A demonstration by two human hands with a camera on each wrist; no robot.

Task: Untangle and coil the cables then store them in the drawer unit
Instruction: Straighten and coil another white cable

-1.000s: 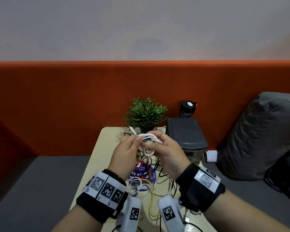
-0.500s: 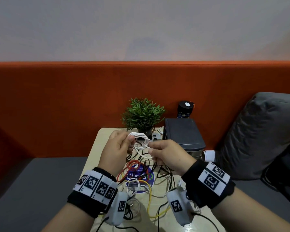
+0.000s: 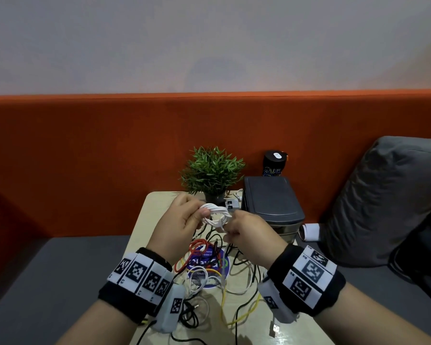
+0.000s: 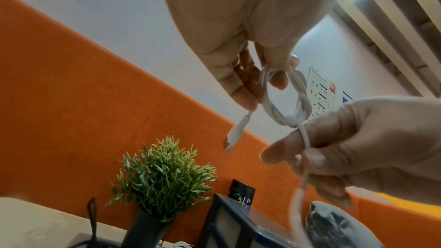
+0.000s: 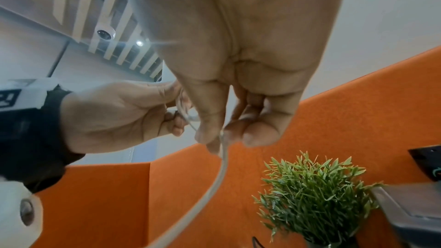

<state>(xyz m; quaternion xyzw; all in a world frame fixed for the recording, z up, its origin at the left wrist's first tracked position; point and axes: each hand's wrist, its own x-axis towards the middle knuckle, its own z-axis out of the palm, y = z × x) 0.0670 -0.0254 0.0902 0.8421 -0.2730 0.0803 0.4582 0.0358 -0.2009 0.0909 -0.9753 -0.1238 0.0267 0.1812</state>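
A white cable coil [image 3: 215,214] [image 4: 284,99] hangs in the air above the small table [image 3: 144,220]. My left hand [image 3: 182,220] [image 4: 248,86] pinches the coil's left side, and a white plug end [image 4: 235,135] dangles below its fingers. My right hand [image 3: 244,232] [image 5: 224,135] pinches the cable's free tail [image 5: 214,180] [image 4: 303,157], which wraps around the coil's lower right. Beneath both hands lies a tangle of red, black, yellow and white cables [image 3: 209,265]. The dark drawer unit [image 3: 271,202] stands at the table's back right, its drawers closed as far as I can see.
A potted green plant [image 3: 212,170] stands at the table's back, next to the drawer unit. Behind the unit is a black can [image 3: 275,163]. A grey cushion [image 3: 383,195] lies on the bench at the right. An orange backrest [image 3: 85,158] runs behind.
Both hands have shifted slightly left and lower with the coil. My right hand has drawn the tail down and round the coil's right side.
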